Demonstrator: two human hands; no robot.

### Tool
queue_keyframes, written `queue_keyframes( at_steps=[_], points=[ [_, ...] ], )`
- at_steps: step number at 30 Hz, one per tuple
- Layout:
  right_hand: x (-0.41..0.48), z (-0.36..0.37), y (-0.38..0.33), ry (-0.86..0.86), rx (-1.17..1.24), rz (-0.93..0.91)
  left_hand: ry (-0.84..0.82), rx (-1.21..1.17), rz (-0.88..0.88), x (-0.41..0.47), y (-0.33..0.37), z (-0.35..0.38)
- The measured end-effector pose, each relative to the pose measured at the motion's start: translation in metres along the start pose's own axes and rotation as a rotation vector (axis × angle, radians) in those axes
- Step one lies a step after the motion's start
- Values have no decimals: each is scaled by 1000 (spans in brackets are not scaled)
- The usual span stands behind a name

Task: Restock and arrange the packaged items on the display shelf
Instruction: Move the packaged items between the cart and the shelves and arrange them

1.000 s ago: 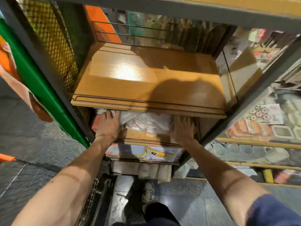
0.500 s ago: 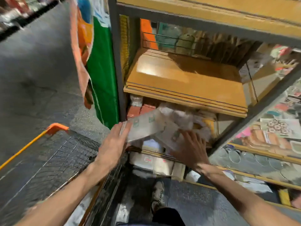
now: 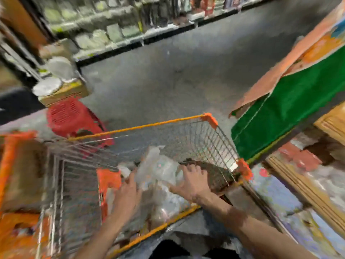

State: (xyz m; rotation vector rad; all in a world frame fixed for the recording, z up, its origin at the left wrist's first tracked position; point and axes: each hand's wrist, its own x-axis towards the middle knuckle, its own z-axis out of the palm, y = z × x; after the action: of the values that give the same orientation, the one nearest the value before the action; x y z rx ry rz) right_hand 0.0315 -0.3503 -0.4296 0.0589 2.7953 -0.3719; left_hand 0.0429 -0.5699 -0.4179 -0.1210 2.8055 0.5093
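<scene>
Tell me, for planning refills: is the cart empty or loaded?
Loaded: clear plastic packages lie inside the wire cart, where the left hand and right hand reach in.

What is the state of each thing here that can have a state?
Shopping cart: holds clear packets.
Clear packets: inside the cart, between both hands.
Left hand: touches the packets; grip blurred.
Right hand: fingers spread on the packets.
Red stool: upright, carries a box.
</scene>
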Motion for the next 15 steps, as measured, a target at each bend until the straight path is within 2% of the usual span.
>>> queue_keyframes(
  at_steps=[4,6,11,15],
  points=[
    [3,47,-67,-190,16,-10,-33,-19,-239,-23,-52,16],
    [2,65,-92,-202,-16,-29,-44,-55,-317,-29,-68,26],
    [-4,100,-130,-268,-87,-113,-232,-6,-382,-34,-99,50],
    [-6,106,-130,-369,-50,-118,-252,-48,-333,-35,-97,54]
  ],
)
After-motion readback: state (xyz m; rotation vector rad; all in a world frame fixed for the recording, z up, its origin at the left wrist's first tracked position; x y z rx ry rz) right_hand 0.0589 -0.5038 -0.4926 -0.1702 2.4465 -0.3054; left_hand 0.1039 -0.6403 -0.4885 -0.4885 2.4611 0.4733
